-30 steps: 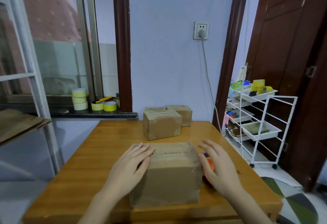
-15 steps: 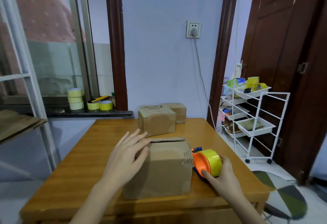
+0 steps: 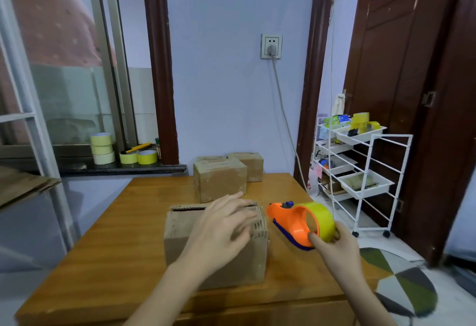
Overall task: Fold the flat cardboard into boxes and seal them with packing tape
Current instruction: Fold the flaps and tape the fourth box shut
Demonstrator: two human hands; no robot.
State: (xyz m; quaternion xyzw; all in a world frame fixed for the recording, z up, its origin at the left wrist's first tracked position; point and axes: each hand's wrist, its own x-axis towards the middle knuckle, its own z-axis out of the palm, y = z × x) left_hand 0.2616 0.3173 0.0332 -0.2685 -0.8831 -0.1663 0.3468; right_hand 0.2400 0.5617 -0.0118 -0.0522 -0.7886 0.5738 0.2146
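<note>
— On the wooden counter (image 3: 123, 225), near its front edge, sat the box being worked on (image 3: 180, 243). Where were the hands?

— One lay on it. Her left hand (image 3: 221, 233) rested across the top with the fingers straight and spread, pressing the flaps down and gripping nothing. Her right hand (image 3: 334, 248) was curled round the back of the orange tape dispenser (image 3: 291, 222), thumb on the side plate and fingers behind the yellow roll (image 3: 323, 216). The dispenser was raised just beside the box's right end, apart from it.

— How would the box handle?

— Lightly, I'd judge. It looked like thin corrugated card, probably empty, so it would likely slide or cave in under a hard push. Best to hold it flat from above, over the flap seam, or by the bottom corners. The dispenser seemed rigid plastic, best gripped by its body, well off the front edge, where I'd expect a cutter.

— Any writing?

— Nothing I could read. Two finished boxes (image 3: 219, 179) stood at the far edge, and the nearer one had a faint mark on top, too blurred to make out. Tape rolls (image 3: 103, 148) on the windowsill showed no label either.
</note>
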